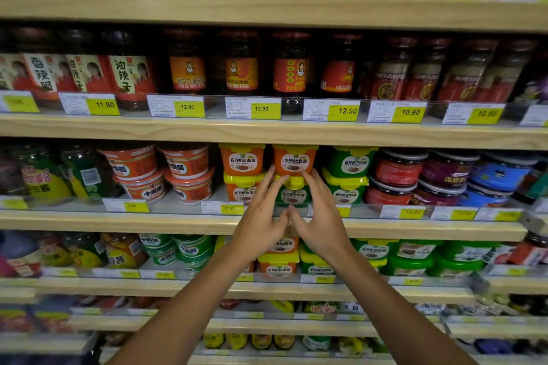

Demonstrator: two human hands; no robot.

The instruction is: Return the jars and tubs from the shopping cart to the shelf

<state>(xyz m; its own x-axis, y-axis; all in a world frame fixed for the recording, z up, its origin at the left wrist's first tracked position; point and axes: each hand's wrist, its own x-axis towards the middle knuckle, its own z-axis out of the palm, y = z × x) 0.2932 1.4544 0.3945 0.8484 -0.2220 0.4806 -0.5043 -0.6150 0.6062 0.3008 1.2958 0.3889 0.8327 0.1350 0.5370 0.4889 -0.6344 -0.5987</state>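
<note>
An orange tub (pixel 294 159) with a yellow lid sits atop a green tub (pixel 292 192) on the third wooden shelf (pixel 148 221). The left hand (pixel 262 216) and right hand (pixel 321 218) reach toward the stack, fingers spread and relaxed, gripping nothing, thumbs nearly touching. The orange label reads 原酿甜面酱; price tags (pixel 347 111) above show 12.90.

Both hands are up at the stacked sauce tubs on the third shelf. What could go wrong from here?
The orange tub sits on a green tub; a nudge from the left hand or right hand could tip it over the low shelf rail.

It tops a differently coloured tub, so it may be misplaced.
</note>
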